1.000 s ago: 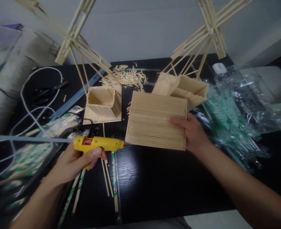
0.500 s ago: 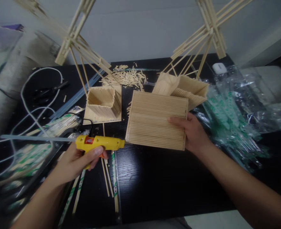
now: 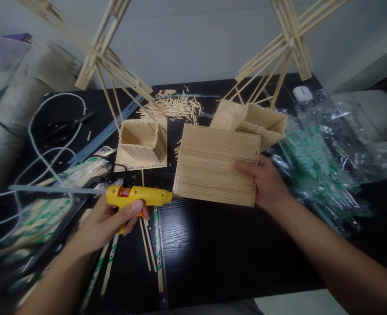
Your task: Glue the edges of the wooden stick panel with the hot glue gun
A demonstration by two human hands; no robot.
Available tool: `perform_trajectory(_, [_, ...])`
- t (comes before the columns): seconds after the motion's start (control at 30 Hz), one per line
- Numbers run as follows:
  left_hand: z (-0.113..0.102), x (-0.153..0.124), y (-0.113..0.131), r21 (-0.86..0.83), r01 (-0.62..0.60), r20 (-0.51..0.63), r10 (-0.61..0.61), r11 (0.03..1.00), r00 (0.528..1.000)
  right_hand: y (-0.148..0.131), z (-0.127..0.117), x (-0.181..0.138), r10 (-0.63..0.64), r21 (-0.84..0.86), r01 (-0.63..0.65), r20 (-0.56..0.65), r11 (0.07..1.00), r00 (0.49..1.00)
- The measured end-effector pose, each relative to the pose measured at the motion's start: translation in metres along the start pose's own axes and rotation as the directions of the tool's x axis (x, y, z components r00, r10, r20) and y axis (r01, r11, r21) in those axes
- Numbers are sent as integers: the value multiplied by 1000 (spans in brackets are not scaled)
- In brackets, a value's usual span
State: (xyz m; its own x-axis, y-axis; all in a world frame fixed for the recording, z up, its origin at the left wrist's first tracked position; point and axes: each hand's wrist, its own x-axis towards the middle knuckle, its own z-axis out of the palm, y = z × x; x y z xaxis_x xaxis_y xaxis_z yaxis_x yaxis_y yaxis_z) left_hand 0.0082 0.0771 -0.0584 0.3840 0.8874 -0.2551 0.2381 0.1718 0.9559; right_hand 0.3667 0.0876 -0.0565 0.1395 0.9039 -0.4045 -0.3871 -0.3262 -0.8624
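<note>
Yellow glue gun (image 3: 144, 196), gripped by curled left hand (image 3: 110, 223), pointed at left edge of wooden panel (image 3: 213, 166); panel's right edge clasped in closed right hand (image 3: 270, 183).

Both hands bare: left hand (image 3: 117, 221), right hand (image 3: 269, 181). Left thumb (image 3: 131, 210) shows a small oval nail; other left fingers partly hidden. Right hand: index finger (image 3: 242, 166) slim, rest mostly hidden. Left forearm (image 3: 65, 267), near left, and right forearm (image 3: 325, 245), near right, bare up to frame edge, both slim, narrowing at the wrist. Dark grey patch (image 3: 226, 308) at near edge, middle: maybe clothing, can't tell.
</note>
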Motion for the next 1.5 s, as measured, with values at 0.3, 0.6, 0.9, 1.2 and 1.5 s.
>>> perform_trajectory(0.3, [-1,-2,-3,-3,14,-1,-14,1000,1000,0,1,1,-1,-5,1,-29,1000,1000])
perform_trajectory(0.6, [1,0,-4,-25,10,-4,-10,1000,1000,0,1,1,-15,-33,13,-35,999,999])
perform_trajectory(0.9, [-1,-1,-2,-17,53,1,-53,998,999,-1,3,-5,0,-55,0,-9,998,1000])
perform_trajectory(1.2, [-5,0,1,25,40,40,-40,999,998,1,2,-3,10,-34,-10,-7,999,1000])
perform_trajectory(1.5, [-4,1,6,2,27,43,-27,1000,999,1,1,-4,2,-58,-2,-1,998,1000])
